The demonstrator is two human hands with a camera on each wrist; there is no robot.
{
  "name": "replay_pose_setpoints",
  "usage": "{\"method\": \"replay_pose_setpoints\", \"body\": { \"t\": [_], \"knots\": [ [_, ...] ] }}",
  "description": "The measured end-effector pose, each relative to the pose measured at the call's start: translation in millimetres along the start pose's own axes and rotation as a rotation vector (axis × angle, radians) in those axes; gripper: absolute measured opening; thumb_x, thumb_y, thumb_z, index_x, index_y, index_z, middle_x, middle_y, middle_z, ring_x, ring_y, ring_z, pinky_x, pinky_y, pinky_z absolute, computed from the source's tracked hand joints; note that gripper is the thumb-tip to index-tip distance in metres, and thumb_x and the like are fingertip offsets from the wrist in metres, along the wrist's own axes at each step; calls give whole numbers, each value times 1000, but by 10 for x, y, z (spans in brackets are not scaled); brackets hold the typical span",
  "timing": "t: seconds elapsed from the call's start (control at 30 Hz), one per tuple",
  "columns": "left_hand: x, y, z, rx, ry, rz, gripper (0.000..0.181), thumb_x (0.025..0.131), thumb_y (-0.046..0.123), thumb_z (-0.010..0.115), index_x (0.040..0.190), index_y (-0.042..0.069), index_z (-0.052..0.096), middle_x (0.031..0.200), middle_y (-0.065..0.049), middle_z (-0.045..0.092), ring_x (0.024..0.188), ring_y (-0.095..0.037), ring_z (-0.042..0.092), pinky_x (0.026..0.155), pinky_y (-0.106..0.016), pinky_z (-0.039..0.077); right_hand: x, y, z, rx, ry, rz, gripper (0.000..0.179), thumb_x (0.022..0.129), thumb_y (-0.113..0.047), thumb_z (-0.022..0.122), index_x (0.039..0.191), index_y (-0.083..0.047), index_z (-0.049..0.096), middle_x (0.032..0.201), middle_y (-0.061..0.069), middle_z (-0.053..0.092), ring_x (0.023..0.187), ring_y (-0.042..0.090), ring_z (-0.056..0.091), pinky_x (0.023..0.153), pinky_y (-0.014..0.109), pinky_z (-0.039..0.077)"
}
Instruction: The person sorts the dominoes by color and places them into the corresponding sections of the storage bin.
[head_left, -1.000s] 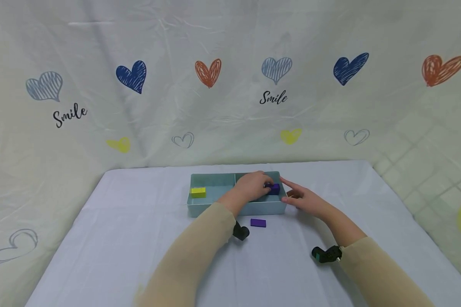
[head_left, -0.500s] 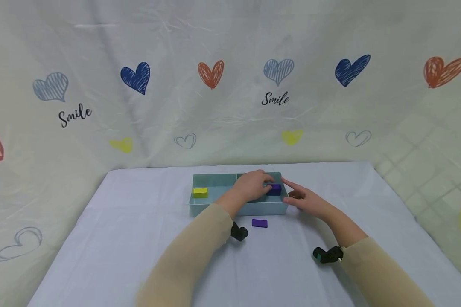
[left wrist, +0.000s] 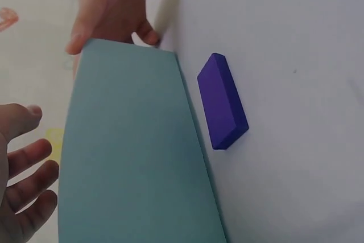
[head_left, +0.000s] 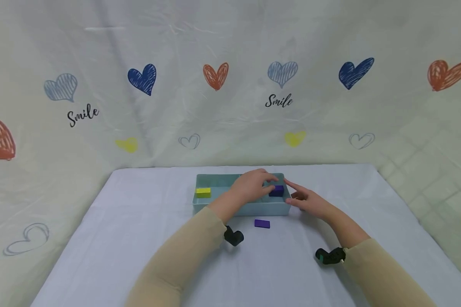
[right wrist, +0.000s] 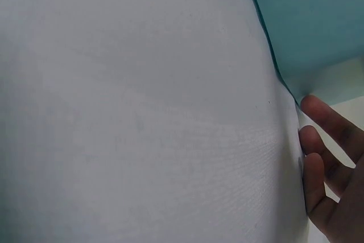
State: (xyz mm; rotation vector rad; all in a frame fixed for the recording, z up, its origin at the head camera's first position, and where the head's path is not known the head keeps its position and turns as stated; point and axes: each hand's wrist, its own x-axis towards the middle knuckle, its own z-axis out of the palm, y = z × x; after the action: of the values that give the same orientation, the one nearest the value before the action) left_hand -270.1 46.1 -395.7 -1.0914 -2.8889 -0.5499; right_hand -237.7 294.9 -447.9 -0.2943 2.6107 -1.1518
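Note:
A teal box (head_left: pixel 259 209) with a divider stands toward the back of the table. My left hand (head_left: pixel 251 186) hovers over its right compartment, fingers spread and holding nothing. Just beyond those fingertips, a dark purple block (head_left: pixel 277 191) lies inside the box, partly overlapped by the thumb. My right hand (head_left: pixel 309 201) touches the box's right end, index finger and thumb extended along it. In the right wrist view a fingertip meets the box's lower corner. A flat purple block (left wrist: pixel 222 103) lies on the cloth just in front of the box.
A yellow block (head_left: pixel 203 192) sits at the left end of the box's left compartment. White cloth (head_left: pixel 138 238) covers the table, and a hanging sheet (head_left: pixel 230 115) printed with hearts rises behind it.
My left hand has let go of the purple block in the box and drawn slightly left, fingers spreading. The right hand stays at the box's end. The head view has shifted slightly.

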Motion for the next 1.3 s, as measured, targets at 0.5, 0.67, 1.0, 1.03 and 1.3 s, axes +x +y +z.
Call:
{"method": "replay_pose_setpoints", "body": {
  "t": [0.5,0.67,1.0,1.03,1.3],
  "knots": [
    [-459,-91,-142,-19,27,71,34,99,35,62,133,30,64,126,9,63,104,-9,62,85,-24,52,-13,-4,4,-3,-7,1,77,98,-42,60,160,-29,17,143,30,45,127,45,48,97,58,46],
    [-635,-109,-181,-13,31,107,33,98,33,63,131,29,66,122,7,65,98,-9,64,81,-21,52,-5,-5,3,-21,-6,10,77,98,-44,59,160,-29,17,144,31,44,129,47,46,98,60,45],
    [-958,-149,-180,26,30,166,30,97,32,65,127,26,70,118,7,67,107,-8,63,88,-23,52,8,-15,-8,-24,3,0,78,97,-44,60,160,-29,17,143,30,44,128,46,46,98,59,46],
    [-979,-150,-175,23,27,162,31,97,32,65,126,25,70,118,7,67,107,-8,63,88,-23,52,9,-11,-11,-25,4,-2,78,97,-44,60,160,-29,17,143,30,45,128,46,46,98,59,46],
    [-1051,-100,-68,54,-46,169,31,97,32,64,126,22,70,120,9,68,112,-8,62,93,-25,51,17,11,-3,-10,-2,-3,78,97,-43,61,160,-29,17,144,30,44,128,45,46,98,59,46]
  ]
}}
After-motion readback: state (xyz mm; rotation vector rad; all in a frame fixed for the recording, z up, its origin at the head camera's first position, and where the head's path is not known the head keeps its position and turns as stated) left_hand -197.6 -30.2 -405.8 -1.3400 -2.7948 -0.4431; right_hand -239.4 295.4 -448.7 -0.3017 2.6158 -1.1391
